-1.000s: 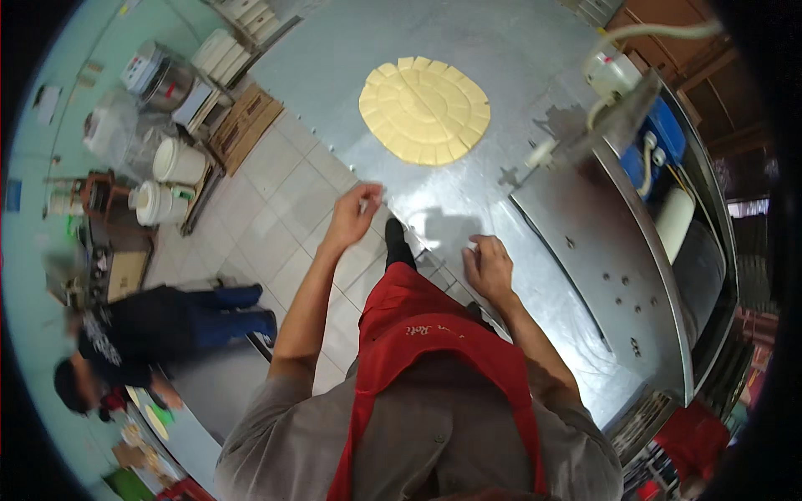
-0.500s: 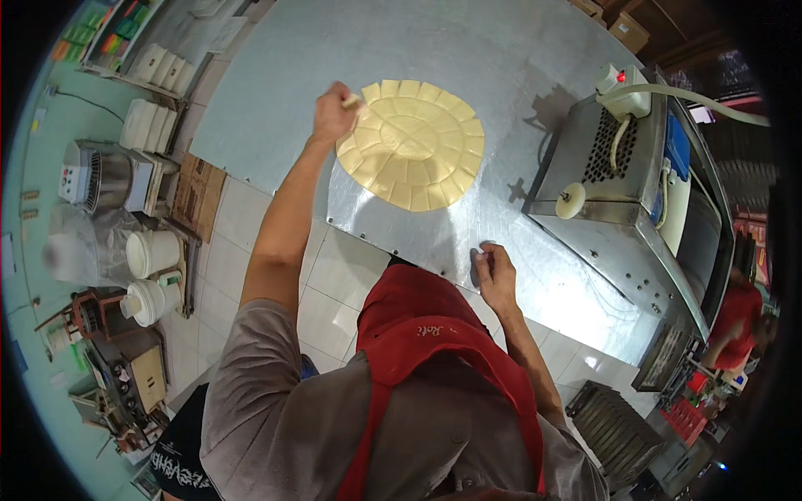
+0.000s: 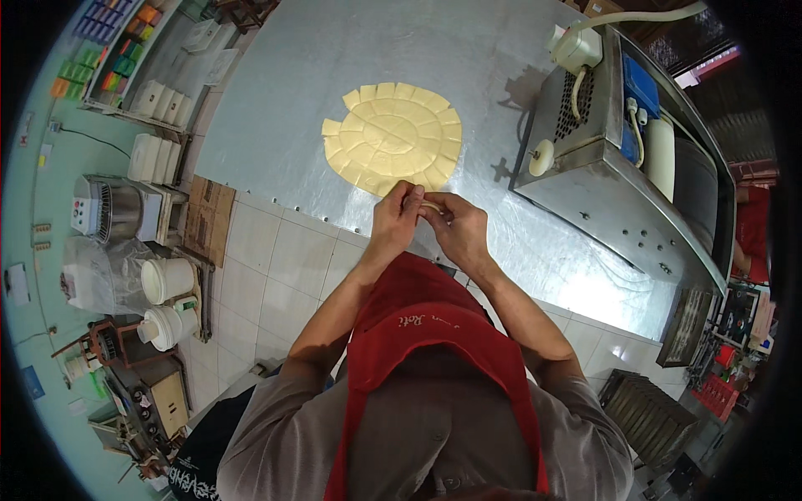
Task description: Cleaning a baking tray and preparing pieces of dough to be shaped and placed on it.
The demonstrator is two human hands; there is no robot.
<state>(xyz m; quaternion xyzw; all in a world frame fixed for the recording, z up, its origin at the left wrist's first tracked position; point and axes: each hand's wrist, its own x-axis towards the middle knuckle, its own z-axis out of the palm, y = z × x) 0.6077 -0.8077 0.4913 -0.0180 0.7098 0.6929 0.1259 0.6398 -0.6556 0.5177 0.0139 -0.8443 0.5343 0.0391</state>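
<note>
A flat, rounded sheet of pale yellow dough (image 3: 391, 138) lies on the metal table, scored into a centre and rings of small pieces. A notch shows at its left edge, where one piece is gone. My left hand (image 3: 398, 217) and my right hand (image 3: 458, 224) meet at the table's near edge, just below the sheet. Between their closed fingertips is a small strip of dough (image 3: 432, 205), mostly covered by the fingers.
A large steel machine (image 3: 576, 179) with a white knob and cables stands on the table at the right. At the left are a mixer (image 3: 117, 207), white buckets (image 3: 167, 280) and shelves of tubs (image 3: 154, 154). Dark stacked trays (image 3: 647, 413) stand at lower right.
My left hand has come from the sheet's left edge back toward me with a dough piece. My right hand has moved left to join it, and both now hold that piece.
</note>
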